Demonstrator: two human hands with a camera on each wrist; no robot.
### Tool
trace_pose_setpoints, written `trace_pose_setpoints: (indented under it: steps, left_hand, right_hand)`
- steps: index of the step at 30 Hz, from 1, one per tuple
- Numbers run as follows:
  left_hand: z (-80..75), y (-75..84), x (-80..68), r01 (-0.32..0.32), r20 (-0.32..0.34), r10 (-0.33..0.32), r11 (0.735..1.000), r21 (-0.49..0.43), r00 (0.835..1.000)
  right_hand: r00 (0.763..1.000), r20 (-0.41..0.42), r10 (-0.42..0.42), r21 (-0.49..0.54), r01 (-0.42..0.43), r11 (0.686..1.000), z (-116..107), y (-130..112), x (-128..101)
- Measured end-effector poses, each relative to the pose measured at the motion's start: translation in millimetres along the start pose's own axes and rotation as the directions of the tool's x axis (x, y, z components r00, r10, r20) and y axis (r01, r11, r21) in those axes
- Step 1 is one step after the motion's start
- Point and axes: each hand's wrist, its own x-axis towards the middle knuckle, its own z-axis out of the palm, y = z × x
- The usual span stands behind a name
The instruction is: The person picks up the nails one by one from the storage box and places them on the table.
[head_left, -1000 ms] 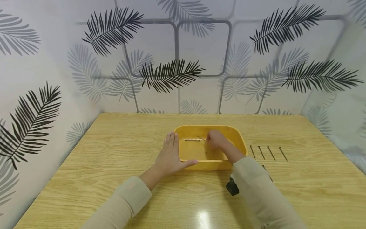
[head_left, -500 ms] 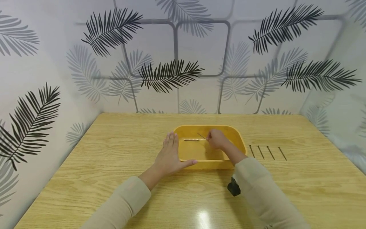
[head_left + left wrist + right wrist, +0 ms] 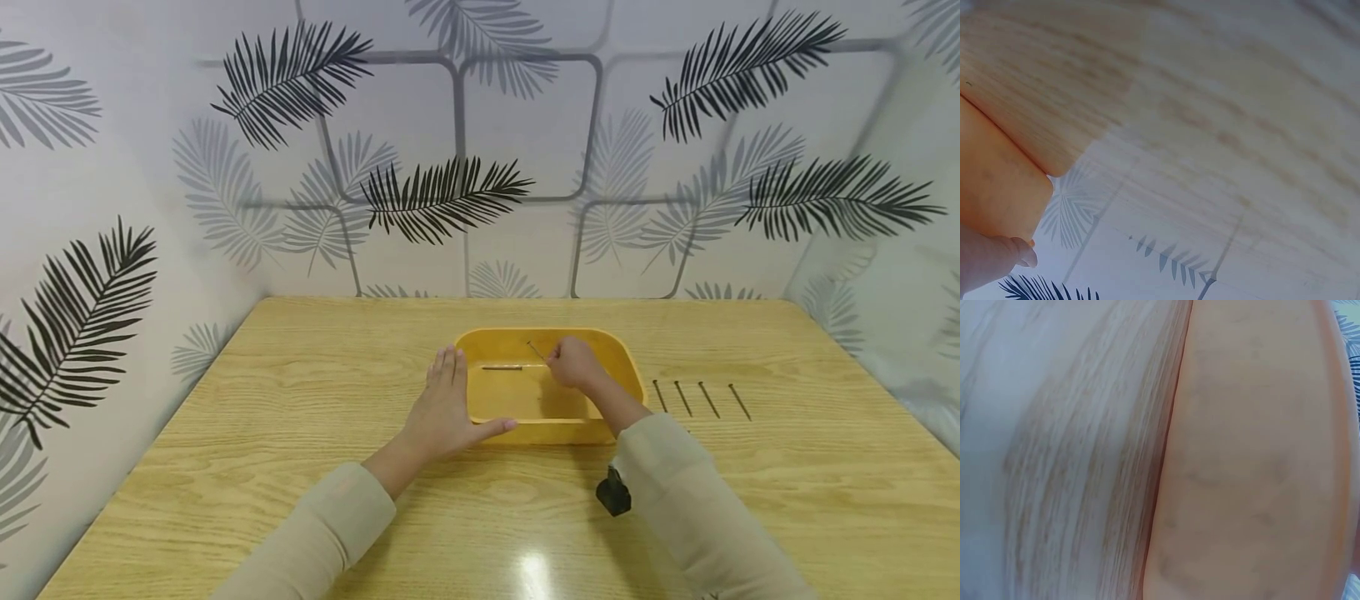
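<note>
In the head view a yellow plastic tray [image 3: 551, 432] stands on the wooden table. My left hand [image 3: 441, 410] rests against its left end, fingers straight along the side and thumb over the front rim. In the left wrist view the thumb [image 3: 1019, 253] lies against the tray's wall. My right hand [image 3: 577, 364] reaches inside the tray and pinches a thin nail [image 3: 536, 350], its head pointing up and to the left. Another nail [image 3: 502, 367] lies flat on the tray's floor. The right wrist view shows only the tray's outer wall [image 3: 1254, 450] and the table.
Several nails stretch in a spaced row right of the tray, the outermost nail [image 3: 739, 402] farthest off. A small black object [image 3: 613, 493] shows beside the right sleeve [image 3: 675, 467]. A leaf-patterned wall [image 3: 525, 250] rises behind the table [image 3: 337, 350].
My right hand has lifted slightly and shifted a little right with the nail, whose head now stands higher. The left hand stays put against the tray.
</note>
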Motion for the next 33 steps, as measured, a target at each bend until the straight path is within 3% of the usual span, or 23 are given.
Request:
trace_pose_setpoints:
  steps: [1,3,5,7,8,10,12,16,17,21,22,24,29,33]
  left_hand:
    - [-0.1,0.1,-0.1,0.000,0.000,0.000,1.000,0.000,1.000]
    - [-0.4,0.6,-0.3,0.002,0.001,-0.002,1.000,-0.001,1.000]
    - [-0.9,1.2,-0.4,0.004,0.002,-0.004,1.000,0.000,1.000]
    - [-1.2,1.6,-0.8,0.006,0.004,-0.006,1.000,-0.003,1.000]
    - [-1.2,1.7,-0.8,0.007,0.004,-0.007,1.000,-0.004,1.000]
    - [-1.2,1.7,-1.0,0.007,0.003,-0.007,1.000,-0.007,1.000]
    - [-0.9,1.7,-0.9,0.010,0.007,-0.010,1.000,-0.008,1.000]
    - [-0.7,1.6,-0.9,0.009,0.010,-0.009,1.000,-0.005,1.000]
    - [-0.7,1.7,-0.9,0.009,0.011,-0.008,1.000,-0.004,1.000]
    - [-0.5,1.7,-0.9,0.005,0.009,-0.005,1.000,0.003,1.000]
    - [-0.4,1.7,-0.8,0.006,0.010,-0.006,1.000,0.005,1.000]
    - [-0.3,1.6,-0.7,0.007,0.011,-0.007,1.000,0.004,1.000]
    - [-0.3,1.5,-0.4,0.006,0.007,-0.006,1.000,0.001,1.000]
    - [-0.1,1.4,-0.4,0.002,-0.001,-0.002,1.000,0.008,1.000]
  right_hand:
    - [0.999,-0.024,-0.033,0.023,0.033,0.999,2,6,3]
    - [0.999,-0.037,-0.008,0.022,0.008,1.000,8,18,18]
    - [0.997,-0.071,0.006,0.007,-0.006,1.000,27,55,58]
    - [0.996,-0.090,0.019,0.006,-0.019,1.000,29,59,62]
    - [0.994,-0.070,0.080,-0.011,-0.081,0.997,27,55,61]
    - [0.993,-0.097,0.060,-0.011,-0.062,0.998,31,63,67]
    - [0.995,-0.086,0.056,0.010,-0.056,0.998,18,40,39]
    - [0.993,-0.115,0.000,0.039,0.005,0.999,30,71,65]
    - [0.994,-0.108,-0.011,0.060,0.017,0.998,26,64,56]
    - [0.994,-0.110,0.004,0.092,0.006,0.996,27,83,75]
    - [0.993,-0.115,-0.011,0.109,0.024,0.994,24,81,71]
    - [0.994,-0.100,0.049,0.116,-0.037,0.993,18,74,65]
    - [0.984,-0.068,0.166,0.134,-0.156,0.979,-9,16,8]
    - [0.983,-0.086,0.161,0.155,-0.146,0.977,-20,-1,-14]
